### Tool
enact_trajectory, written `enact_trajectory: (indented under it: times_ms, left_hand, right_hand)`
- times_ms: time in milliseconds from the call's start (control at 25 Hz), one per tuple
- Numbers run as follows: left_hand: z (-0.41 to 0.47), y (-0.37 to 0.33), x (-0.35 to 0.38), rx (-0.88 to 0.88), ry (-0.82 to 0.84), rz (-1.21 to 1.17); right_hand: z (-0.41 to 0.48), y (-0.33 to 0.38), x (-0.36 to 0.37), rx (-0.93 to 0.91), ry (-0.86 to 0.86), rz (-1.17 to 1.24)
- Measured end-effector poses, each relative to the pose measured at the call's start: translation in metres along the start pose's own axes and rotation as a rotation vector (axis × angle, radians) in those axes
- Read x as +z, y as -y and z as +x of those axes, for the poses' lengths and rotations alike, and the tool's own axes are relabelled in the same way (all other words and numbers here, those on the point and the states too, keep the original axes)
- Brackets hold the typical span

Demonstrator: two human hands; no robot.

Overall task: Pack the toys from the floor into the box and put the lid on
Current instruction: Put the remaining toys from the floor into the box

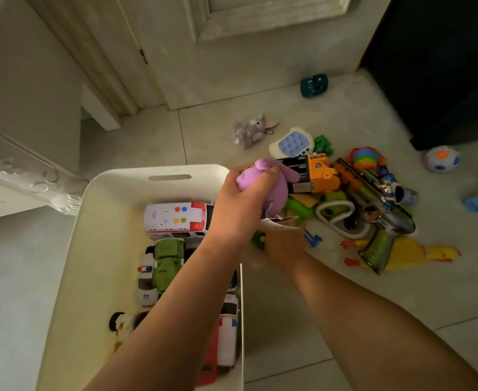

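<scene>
Left to right: white box [110, 221] sits left, already partly filled: ambulance [175, 220], green truck [167, 263], police car [146, 283]. My left hand [240, 204] is clamped on a purple plush [271, 184], right at the box's far right corner, so the drop lies leftward and down. My right hand [284, 244] is lower, on the floor beside the box; grip unclear, blurred. Remaining toys lie right of both hands: orange truck [319, 173], toy gun [373, 204] with its long axis diagonal, rubber chicken [418, 253]. Right hand is nearer them.
</scene>
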State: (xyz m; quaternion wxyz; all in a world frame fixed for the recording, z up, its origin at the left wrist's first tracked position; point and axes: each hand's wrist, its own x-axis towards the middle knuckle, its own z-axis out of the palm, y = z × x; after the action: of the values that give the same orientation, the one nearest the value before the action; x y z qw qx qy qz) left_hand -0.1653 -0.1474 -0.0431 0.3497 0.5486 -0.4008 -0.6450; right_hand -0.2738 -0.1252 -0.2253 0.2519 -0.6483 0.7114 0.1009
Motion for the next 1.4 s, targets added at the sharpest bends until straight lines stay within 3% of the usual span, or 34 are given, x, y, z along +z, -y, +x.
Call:
enact_trajectory:
  times_ms: [120, 520, 680, 880, 1080, 1240, 1400]
  left_hand:
    - [-0.004, -0.002, -0.004, -0.046, -0.025, -0.077]
    - [-0.031, -0.013, -0.030, -0.120, -0.031, -0.159]
    - [-0.051, -0.006, -0.058, -0.142, -0.052, -0.179]
    - [-0.076, 0.006, -0.100, -0.207, -0.061, -0.149]
    - [-0.104, 0.005, -0.148, -0.156, -0.074, -0.020]
    - [-0.125, 0.001, -0.184, -0.120, -0.081, 0.014]
    - [-0.137, -0.002, -0.212, -0.105, -0.105, 0.007]
  right_hand:
    - [-0.008, -0.006, 0.010, -0.037, -0.132, -0.085]
    - [-0.063, -0.015, 0.010, -0.026, 0.010, -0.194]
    - [-0.086, -0.031, 0.012, 0.045, -0.118, -0.143]
    - [-0.101, -0.022, -0.045, 0.204, -0.319, 0.314]
    - [-0.140, 0.026, -0.172, 0.042, -0.594, 0.729]
    - [-0.185, 0.075, -0.237, -0.249, -0.414, 1.206]
    - [-0.181, 0.130, -0.219, -0.316, -0.110, 1.278]
